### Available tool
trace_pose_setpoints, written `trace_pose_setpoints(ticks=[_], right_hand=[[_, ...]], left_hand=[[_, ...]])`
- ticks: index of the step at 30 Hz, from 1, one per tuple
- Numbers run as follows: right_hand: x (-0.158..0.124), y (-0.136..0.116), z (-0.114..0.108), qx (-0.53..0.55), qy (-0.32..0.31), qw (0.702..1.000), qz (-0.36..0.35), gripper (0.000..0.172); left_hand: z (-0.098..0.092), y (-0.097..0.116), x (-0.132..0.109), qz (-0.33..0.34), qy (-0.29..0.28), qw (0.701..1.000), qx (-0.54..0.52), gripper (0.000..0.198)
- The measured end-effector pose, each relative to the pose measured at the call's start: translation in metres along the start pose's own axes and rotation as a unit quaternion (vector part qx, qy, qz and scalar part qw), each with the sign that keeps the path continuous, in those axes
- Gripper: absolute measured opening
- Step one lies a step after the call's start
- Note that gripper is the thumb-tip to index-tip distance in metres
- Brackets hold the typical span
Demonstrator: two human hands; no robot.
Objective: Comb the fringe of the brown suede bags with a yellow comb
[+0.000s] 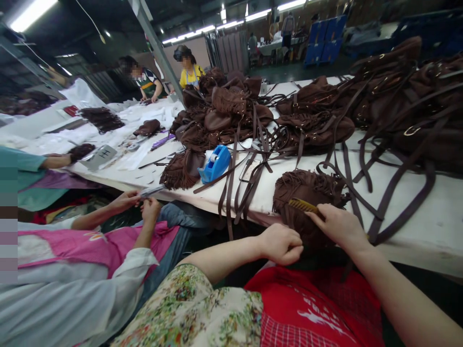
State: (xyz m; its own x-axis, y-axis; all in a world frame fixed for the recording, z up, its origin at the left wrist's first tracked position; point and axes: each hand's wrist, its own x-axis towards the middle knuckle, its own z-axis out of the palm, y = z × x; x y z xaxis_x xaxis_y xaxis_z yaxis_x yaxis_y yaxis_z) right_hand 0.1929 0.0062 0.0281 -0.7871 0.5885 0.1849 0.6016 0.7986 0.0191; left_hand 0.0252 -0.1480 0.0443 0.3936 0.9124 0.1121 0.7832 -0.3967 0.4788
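A brown fringed bag rests at the table's front edge before me and hangs partly over it. My right hand is closed around a yellow-brown comb, whose teeth lie against the bag's fringe. Beside the bag's lower left side, my left hand is curled into a fist, fingers turned inward. Whatever it grips, if anything, is hidden. Long dark straps trail over the table to the right of the bag.
Piles of brown bags cover the white table. A blue tape dispenser stands left of my bag, near another fringed bag. At my left, a co-worker's hands hold something thin and pale. More people work across the table.
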Motion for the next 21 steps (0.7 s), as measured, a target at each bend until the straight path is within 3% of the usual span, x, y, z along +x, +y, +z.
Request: trace_pose_setpoints(ticks=[3, 6, 9, 12, 15, 21], right_hand=[[-0.003, 0.000, 0.004, -0.003, -0.013, 0.999, -0.034, 0.039], [-0.006, 0.003, 0.007, -0.001, -0.028, 0.998, -0.051, 0.040], [-0.010, 0.004, 0.009, -0.002, -0.029, 0.996, -0.080, 0.040], [-0.019, 0.001, 0.009, 0.008, -0.030, 0.995, -0.097, 0.039], [-0.032, -0.005, 0.011, 0.003, -0.040, 0.995, -0.096, 0.041], [-0.062, -0.019, 0.029, 0.002, -0.108, 0.985, -0.133, 0.044]], left_hand=[[-0.028, -0.009, 0.025, -0.012, 0.081, 0.986, -0.143, 0.037], [-0.046, -0.038, 0.066, -0.050, 0.079, 0.952, -0.292, 0.043], [-0.037, -0.068, 0.104, -0.097, -0.027, 0.951, -0.292, 0.048], [-0.015, -0.087, 0.126, -0.087, -0.121, 0.962, -0.227, 0.046], [-0.002, -0.095, 0.131, -0.067, -0.130, 0.967, -0.210, 0.048], [-0.002, -0.098, 0.126, -0.064, -0.107, 0.963, -0.237, 0.041]])
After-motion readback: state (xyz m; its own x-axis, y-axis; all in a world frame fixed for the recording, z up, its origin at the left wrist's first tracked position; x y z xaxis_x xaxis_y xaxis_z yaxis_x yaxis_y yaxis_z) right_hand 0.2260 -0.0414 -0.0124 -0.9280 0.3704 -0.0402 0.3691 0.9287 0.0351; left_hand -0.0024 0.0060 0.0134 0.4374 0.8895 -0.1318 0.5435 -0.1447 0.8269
